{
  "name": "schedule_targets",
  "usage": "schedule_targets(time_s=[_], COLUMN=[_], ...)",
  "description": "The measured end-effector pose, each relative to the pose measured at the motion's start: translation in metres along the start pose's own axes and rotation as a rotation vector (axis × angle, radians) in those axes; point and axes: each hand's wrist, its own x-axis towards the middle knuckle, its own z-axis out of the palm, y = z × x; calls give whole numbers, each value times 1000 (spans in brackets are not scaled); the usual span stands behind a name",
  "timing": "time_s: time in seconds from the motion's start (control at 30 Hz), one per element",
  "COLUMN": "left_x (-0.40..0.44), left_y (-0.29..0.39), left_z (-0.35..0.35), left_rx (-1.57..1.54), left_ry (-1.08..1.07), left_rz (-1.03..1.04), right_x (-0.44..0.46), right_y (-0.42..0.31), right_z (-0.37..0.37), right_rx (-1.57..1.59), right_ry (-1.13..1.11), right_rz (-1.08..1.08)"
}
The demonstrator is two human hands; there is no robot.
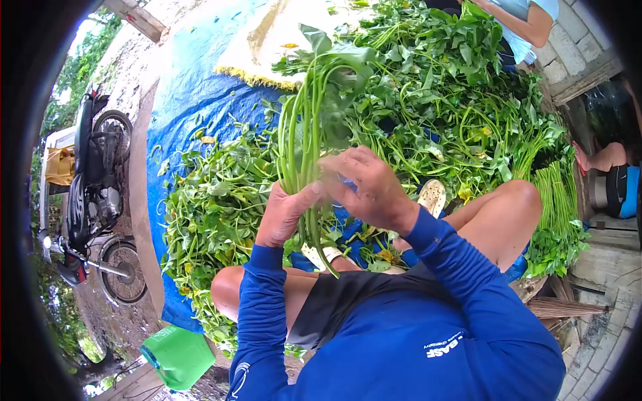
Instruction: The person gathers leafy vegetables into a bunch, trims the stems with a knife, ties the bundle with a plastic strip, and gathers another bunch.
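Note:
My left hand (289, 212) is wrapped round a bunch of long-stemmed leafy greens (302, 140). The stems stand up above the fist, with broad leaves drooping at the top, and their cut ends hang below it. Close against the stems on the right is my right hand (371, 187), its fingers bent inward and partly blurred. Whatever those fingers pinch cannot be made out. A large heap of loose greens (221, 187) spreads around my crossed legs, over a blue tarp (190, 107).
A neat bundle of stalks (555, 194) lies at right, near a stick broom (565, 308). A green container (177, 357) stands lower left, and a motorcycle (93, 180) beyond the tarp. Another person (528, 27) sits at upper right; a further person's leg (605, 160) shows at far right.

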Motion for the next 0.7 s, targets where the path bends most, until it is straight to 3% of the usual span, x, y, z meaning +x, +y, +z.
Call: schedule_targets(time_s=[0.13, 0.17, 0.27, 0.4, 0.53, 0.57, 0.7], left_x=[1, 1, 1, 0, -1, -1, 6], left_y=[1, -4, -6, -6, -12, -3, 11], left_z=[2, 1, 0, -4, -4, 0, -23], left_rx=[68, 59, 84, 61, -61, 52, 191], left_ry=[-22, -5, 51, 93, 122, 200, 380], left_rz=[-10, -22, -46, -57, -61, -78, -58], right_x=[4, 9, 6, 11, 13, 11, -25], right_y=[13, 17, 13, 13, 33, 39, 58], right_z=[1, 6, 10, 19, 44, 49, 67], right_rx=[-30, 6, 122, 168, 899, 966, 823], right_ry=[13, 46, -72, -110, -114, -116, -241], right_rz=[-37, -132, 118, 163, 655, 697, 850])
